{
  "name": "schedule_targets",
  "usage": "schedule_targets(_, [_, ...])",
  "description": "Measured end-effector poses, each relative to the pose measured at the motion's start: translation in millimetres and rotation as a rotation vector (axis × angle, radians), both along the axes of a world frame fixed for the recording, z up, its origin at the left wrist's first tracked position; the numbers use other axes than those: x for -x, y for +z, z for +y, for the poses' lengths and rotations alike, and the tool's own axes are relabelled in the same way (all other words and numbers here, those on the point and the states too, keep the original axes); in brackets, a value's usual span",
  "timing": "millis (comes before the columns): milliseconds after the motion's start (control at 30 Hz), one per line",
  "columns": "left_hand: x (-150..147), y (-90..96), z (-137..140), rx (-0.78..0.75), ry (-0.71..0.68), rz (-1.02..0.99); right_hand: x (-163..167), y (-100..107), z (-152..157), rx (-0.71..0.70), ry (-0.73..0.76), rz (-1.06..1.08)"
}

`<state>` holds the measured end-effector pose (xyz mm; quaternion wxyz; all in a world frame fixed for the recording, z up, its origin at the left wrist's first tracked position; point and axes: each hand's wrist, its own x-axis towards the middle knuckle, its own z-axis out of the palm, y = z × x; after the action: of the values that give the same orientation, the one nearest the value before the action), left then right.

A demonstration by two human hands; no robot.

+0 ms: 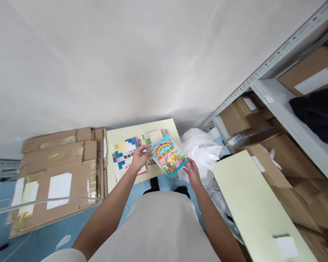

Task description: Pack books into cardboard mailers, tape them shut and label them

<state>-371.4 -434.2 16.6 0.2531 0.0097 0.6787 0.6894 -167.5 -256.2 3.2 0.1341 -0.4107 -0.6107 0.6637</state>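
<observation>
Bright book (169,156) held up between both hands, cover toward the wearer, tilted, over the right part of the small table (128,130). Left hand (140,157) nearly closed, thumb and fingers pinching the book's left edge, high up. Right hand (192,170) loosely curled, its fingertips on the opposite edge near the lower right corner; how firmly it presses, cannot tell, fingers behind the cover being hidden. Grips at opposite edges probably keep the thin book flat and leave most of the picture uncovered. Both forearms reach forward from the body, so the cover sits in easy view. Below and to the left, the blue-white book (123,156) lies flat, cover up, partly under the left wrist's line; the pale book (156,135) lies beside it, partly hidden behind the bright one. Low table in front presumably keeps books within short reach. Cardboard (62,163), flattened, is stacked at the left, likely to save room. White plastic (200,145) bunches at the table's right, near the right hand, not gripped.
</observation>
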Motion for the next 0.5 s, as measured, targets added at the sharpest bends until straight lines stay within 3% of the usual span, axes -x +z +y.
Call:
schedule_targets(100, [-13, 22.9, 37, -0.011, -0.201, 0.010, -32, 15, 14, -0.080, -0.031, 0.032])
schedule_targets(267, [-63, 53.2, 107, -0.028, -0.536, 0.128, -92, 40, 29, -0.038, -0.053, 0.078])
schedule_targets(500, [-162, 71.1, 204, -0.061, -0.790, 0.276, -206, 70, 57, -0.100, -0.141, 0.126])
